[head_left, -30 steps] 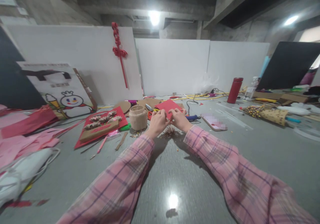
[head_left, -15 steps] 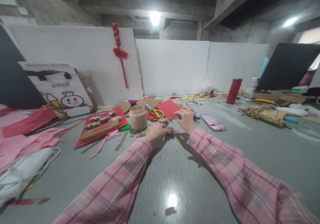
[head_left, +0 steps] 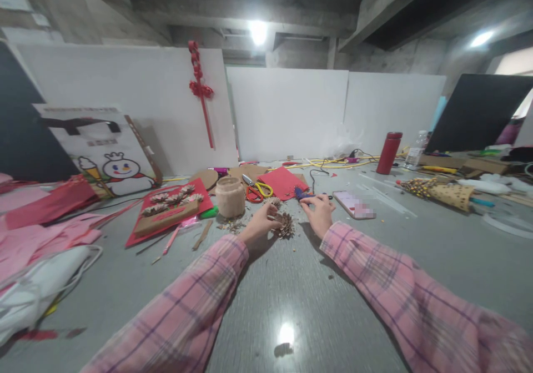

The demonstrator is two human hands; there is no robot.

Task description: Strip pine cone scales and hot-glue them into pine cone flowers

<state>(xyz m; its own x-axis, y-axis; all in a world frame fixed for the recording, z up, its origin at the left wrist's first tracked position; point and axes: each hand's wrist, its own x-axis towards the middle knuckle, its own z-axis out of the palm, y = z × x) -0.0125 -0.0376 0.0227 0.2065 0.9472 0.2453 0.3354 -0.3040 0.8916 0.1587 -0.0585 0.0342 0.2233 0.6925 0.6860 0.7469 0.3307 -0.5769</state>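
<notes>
My left hand (head_left: 262,223) has its thumb and fingers closed on the near side of a brown pine cone (head_left: 285,226) that sits on the grey table. Another pine cone (head_left: 272,201) lies just behind, partly covered by my fingers. My right hand (head_left: 320,215) is a little to the right, apart from the cone, with fingertips drawn together; anything between them is too small to make out. Beyond those fingertips lies a blue tool (head_left: 300,193) that resembles a glue gun, partly hidden by the hand.
Scissors (head_left: 257,190), a red paper (head_left: 283,182) and a twine-wrapped jar (head_left: 230,198) stand behind my hands. To the left is a red card with pine cone flowers (head_left: 170,206); to the right a phone (head_left: 353,204), a red bottle (head_left: 388,153) and a wrapped bouquet (head_left: 441,191).
My right hand has come down and slightly right, uncovering more of the blue tool. My left hand stays at the pine cone, which now shows more of its face.
</notes>
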